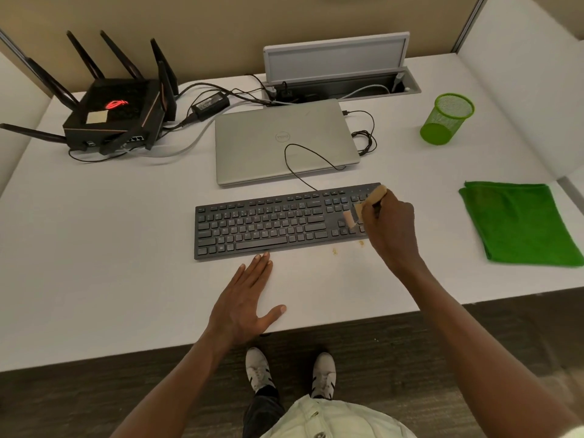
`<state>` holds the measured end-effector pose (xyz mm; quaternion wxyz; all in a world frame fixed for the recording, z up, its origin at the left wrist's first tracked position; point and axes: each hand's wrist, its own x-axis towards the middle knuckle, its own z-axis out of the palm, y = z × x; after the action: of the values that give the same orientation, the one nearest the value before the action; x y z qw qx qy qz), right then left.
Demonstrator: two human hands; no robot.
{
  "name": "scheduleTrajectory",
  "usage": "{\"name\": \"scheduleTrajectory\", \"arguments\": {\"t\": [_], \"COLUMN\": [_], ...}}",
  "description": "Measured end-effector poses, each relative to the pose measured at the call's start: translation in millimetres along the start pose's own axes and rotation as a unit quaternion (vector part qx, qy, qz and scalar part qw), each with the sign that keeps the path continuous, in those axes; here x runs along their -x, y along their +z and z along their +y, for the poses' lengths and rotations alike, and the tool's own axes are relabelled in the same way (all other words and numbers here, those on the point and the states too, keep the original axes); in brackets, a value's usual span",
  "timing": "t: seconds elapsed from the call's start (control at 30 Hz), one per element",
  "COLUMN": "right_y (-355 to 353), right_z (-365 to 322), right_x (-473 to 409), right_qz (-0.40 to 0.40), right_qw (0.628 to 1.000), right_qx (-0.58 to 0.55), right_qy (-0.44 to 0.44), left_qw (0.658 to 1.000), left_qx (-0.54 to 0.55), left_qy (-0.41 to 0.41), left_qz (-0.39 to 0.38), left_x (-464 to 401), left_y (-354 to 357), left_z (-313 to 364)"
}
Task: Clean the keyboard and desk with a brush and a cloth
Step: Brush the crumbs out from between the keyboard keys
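Keyboard [278, 221], black and full-sized, lies at the table's [94, 248] centre, just toward six o'clock of a closed silver laptop [284, 142], its thin cable looping over the lid. Brushing looks to be under way at the number-pad end, at three o'clock; a few tan crumbs [335, 250] sit on the white table just off the keyboard's near edge, so sweeping them off and wiping is, I judge, still to do. The folded green cloth [521, 222] lies untouched well off at three o'clock. The left hand [249, 298] rests flat and spread, fingertips touching the keyboard's near edge. The right hand [390, 224] grips a small wooden-handled brush [363, 207], bristles down on the keys.
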<state>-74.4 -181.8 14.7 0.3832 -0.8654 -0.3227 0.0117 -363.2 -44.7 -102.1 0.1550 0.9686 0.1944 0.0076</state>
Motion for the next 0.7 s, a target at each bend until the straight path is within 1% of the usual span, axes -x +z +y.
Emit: {"name": "scheduleTrajectory", "arguments": {"t": [0.07,0.17,0.33,0.6,0.7], "right_y": [7,8,0,1,-3], "right_z": [1,2,-4,1,-3], "right_x": [4,15,9,13,9], "right_qz": [-0.006,-0.011,0.010,-0.033,-0.023], "right_qw": [1.000,0.999,1.000,0.998,0.999], "right_qx": [0.005,0.035,0.009,0.055,0.039], "right_qy": [0.013,0.007,0.014,0.004,0.005], "left_qw": [1.000,1.000,1.000,1.000,1.000], "left_qx": [-0.001,-0.001,-0.004,-0.001,-0.002], "left_qy": [-0.001,-0.003,-0.002,-0.004,-0.003], "left_qz": [-0.003,-0.006,-0.006,-0.004,-0.003], "left_x": [0,0,0,-1,-1], "left_y": [0,0,0,1,1], "left_z": [1,0,0,-1,0]}}
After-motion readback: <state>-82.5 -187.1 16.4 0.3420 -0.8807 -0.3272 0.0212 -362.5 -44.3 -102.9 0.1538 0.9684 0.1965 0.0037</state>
